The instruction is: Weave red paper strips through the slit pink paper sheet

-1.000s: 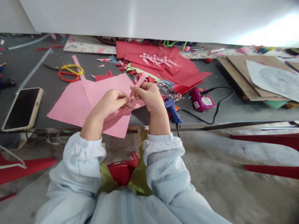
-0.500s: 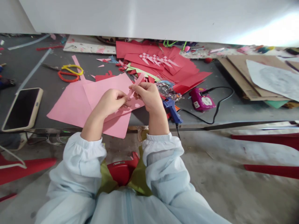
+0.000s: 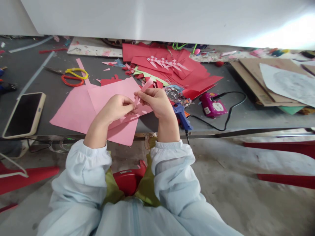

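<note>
"Facing a dark grey counter (image 3: 256,118) backed by a white panel (image 3: 137,19), seen from the head view. Holding what?"

"Pinching a pink strip (image 3: 147,84) at frame centre with left hand (image 3: 117,107) and right hand (image 3: 157,101), clamped on it near each other above pink sheets (image 3: 73,106)."

"Nearby?"

"Seeing scissors (image 3: 67,71) at upper left, red paper (image 3: 194,73) at upper centre, and a blue glue gun (image 3: 182,117) right of centre."

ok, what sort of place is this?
Likely a craft workspace, though home or workshop isn't clear: pink sheets, scissors and what looks like a blue glue gun.
</note>
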{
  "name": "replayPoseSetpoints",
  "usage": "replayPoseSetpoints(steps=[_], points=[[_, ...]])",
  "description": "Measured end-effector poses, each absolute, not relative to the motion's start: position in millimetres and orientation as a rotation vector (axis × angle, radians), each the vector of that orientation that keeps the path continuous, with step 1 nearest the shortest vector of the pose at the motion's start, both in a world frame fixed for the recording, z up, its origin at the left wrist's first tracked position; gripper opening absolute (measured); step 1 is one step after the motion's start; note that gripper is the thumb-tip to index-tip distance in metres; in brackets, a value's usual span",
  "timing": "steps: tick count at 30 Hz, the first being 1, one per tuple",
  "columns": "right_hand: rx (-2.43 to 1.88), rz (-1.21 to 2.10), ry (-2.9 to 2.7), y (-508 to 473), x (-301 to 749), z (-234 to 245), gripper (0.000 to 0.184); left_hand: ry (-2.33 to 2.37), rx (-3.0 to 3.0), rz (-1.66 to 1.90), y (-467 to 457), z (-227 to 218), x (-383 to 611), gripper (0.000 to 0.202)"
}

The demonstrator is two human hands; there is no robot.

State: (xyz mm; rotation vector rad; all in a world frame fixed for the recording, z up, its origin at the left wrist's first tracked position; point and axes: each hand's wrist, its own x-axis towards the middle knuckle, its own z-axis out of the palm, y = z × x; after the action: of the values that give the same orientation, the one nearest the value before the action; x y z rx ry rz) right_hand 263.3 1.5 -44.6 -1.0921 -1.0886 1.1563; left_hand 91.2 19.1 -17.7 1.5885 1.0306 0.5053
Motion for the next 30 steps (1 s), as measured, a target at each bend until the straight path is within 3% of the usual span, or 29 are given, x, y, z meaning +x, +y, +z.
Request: replayPoseSetpoints(steps=[9,30], points=[[-1.083,1.196,-1.176,-0.4,263.5,-45.9,0.020,0.968,1.560,0.584,18.8,-22.6,90.6,0.024],[-1.009,1.102,-0.869,1.9,264.6,-38.8,0.021,1.033,1.760,0.571,19.8,-19.3,87.1,0.020]])
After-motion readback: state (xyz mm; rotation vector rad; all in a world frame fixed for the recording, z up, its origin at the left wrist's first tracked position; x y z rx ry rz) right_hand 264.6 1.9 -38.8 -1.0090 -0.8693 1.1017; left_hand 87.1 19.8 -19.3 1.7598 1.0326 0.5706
